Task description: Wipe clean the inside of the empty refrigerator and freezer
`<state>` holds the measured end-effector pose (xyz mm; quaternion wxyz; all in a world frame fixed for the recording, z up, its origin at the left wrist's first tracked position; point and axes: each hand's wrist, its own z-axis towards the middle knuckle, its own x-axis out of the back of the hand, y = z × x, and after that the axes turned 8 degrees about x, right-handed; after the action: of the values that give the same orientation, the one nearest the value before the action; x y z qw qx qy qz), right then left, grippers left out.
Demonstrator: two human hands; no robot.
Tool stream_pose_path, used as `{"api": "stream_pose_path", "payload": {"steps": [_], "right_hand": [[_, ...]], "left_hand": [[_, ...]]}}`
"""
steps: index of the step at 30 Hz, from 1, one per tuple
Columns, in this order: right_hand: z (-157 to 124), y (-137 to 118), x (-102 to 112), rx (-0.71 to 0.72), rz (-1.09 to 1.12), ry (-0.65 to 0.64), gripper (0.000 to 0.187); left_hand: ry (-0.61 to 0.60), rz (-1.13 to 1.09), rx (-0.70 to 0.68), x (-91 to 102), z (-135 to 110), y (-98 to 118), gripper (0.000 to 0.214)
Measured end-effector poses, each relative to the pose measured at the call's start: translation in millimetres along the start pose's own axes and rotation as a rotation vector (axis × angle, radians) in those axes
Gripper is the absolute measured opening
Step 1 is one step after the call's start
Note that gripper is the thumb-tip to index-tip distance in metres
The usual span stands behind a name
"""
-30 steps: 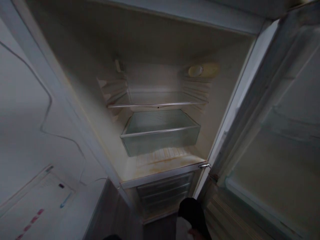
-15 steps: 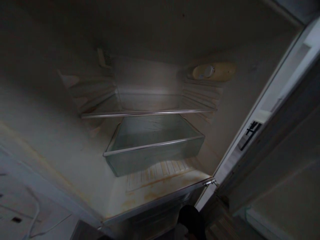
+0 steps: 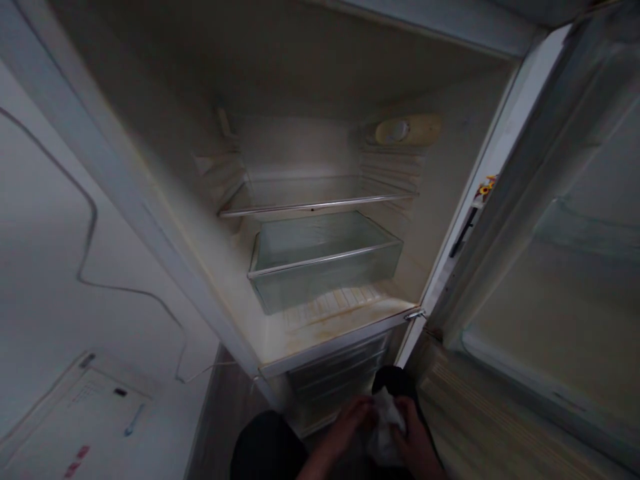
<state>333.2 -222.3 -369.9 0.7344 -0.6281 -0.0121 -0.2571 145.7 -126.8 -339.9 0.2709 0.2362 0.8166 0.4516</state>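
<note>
Low in the view, between my knees, both hands are closed on a crumpled white wipe point(image 3: 386, 427); whether it is cloth or paper I cannot make out. My left hand point(image 3: 354, 415) grips its left side. My right hand point(image 3: 413, 433) has the right side, with the fingers bent round it. In front of me stands an open fridge. Inside it are a glass shelf point(image 3: 320, 193) and, below that, a clear drawer point(image 3: 325, 283), sitting tilted. The fridge floor point(image 3: 340, 325) under the drawer has yellow-brown stains.
The fridge door point(image 3: 560, 293) stands wide open on the right. A yellowed control housing point(image 3: 407, 129) is on the inner right wall. A lower compartment point(image 3: 340, 373) shows beneath the fridge floor. On the left are a cable point(image 3: 93, 220) and a white panel point(image 3: 85, 413) with red marks.
The view has drawn back and shifted, showing more of the door, the left wall and my knees. Both hands and the white wipe now show plainly at the bottom.
</note>
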Motion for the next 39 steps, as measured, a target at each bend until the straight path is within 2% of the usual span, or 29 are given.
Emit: {"api": "stream_pose_path", "payload": {"steps": [4,7,11,14,17,19,21,23,28,29,30,32,34,37,39], "right_hand": [[17.9,-80.1,-0.2,0.109,0.132,-0.052,0.022],[32.5,-128.0,2.9,0.189,0.265,-0.087,0.012],[38.5,-163.5,11.3,0.168,0.323,-0.106,0.014],[33.2,-177.4,16.4,0.194,0.408,-0.144,0.017],[27.5,-184.5,16.4,0.231,0.484,-0.186,0.020],[26.9,-184.4,13.0,0.211,0.493,-0.167,0.020],[29.5,-180.9,8.5,0.178,0.448,-0.085,0.020],[33.9,-176.1,4.6,0.173,0.336,0.044,0.020],[36.6,-173.6,0.6,0.356,-0.019,0.286,0.030],[34.4,-174.9,-0.9,0.406,-0.068,0.280,0.028],[31.3,-176.1,-3.4,0.447,-0.095,0.222,0.026],[23.9,-175.7,-11.9,0.483,-0.083,0.001,0.025],[16.7,-169.0,-24.2,0.452,-0.019,-0.166,0.031],[11.0,-148.2,-42.8,0.343,0.086,-0.136,0.035],[12.6,-134.9,-49.9,0.272,0.135,-0.092,0.036]], "left_hand": [[0.100,0.040,-0.227,-0.9,-20.1,37.8,0.069],[0.150,-0.078,-0.239,1.5,-36.7,73.7,0.072],[0.222,-0.066,-0.255,8.9,-54.7,113.2,0.060],[0.195,-0.100,-0.260,12.2,-60.0,128.7,0.065],[0.111,-0.137,-0.195,12.1,-60.5,130.8,0.067],[0.114,-0.145,-0.169,11.5,-61.4,129.3,0.069],[0.183,-0.149,-0.196,12.2,-64.5,130.4,0.071],[0.273,-0.060,-0.270,14.8,-69.8,136.7,0.066],[0.441,0.403,-0.445,18.0,-90.8,166.5,0.046],[0.474,0.503,-0.464,15.3,-95.6,171.8,0.044],[0.501,0.613,-0.482,10.9,-100.2,176.4,0.042],[0.512,0.831,-0.508,-1.5,-108.0,182.4,0.040],[0.450,0.986,-0.526,-15.5,-111.9,184.0,0.037],[0.349,1.134,-0.521,-29.7,-108.9,178.9,0.033],[0.335,1.217,-0.517,-32.5,-103.0,172.2,0.031]]}}
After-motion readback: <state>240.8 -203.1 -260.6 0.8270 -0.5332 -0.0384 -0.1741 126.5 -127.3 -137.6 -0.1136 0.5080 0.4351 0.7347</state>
